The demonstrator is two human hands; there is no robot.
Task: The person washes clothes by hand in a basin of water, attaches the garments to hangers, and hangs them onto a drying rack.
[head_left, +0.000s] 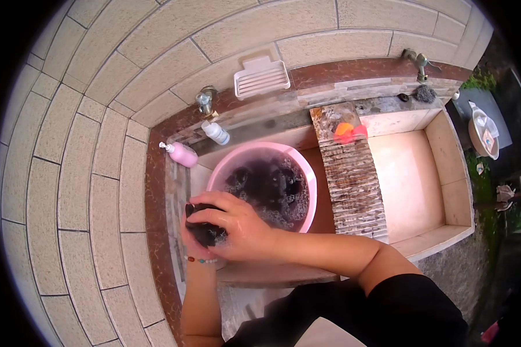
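Note:
Both hands are closed around a small black wet bundle [207, 231], apparently cloth, with suds on its surface. My right hand [237, 222] covers it from above, fingers bent over its top. Below and to the left, my left hand [192, 238], with a beaded bracelet at the wrist, supports it; most of its fingers are hidden. The bundle is held over the near-left rim of a pink basin [310, 191]. Dark, sudsy water [266, 185] fills the basin, and black shapes show in it.
Left of the basin stand a pink pump bottle [182, 155] and a white bottle [216, 133]. A faucet [205, 101] and soap rack [261, 80] are behind. A ridged washboard slab [353, 179] with an orange-pink item [348, 132] borders a second sink [405, 179].

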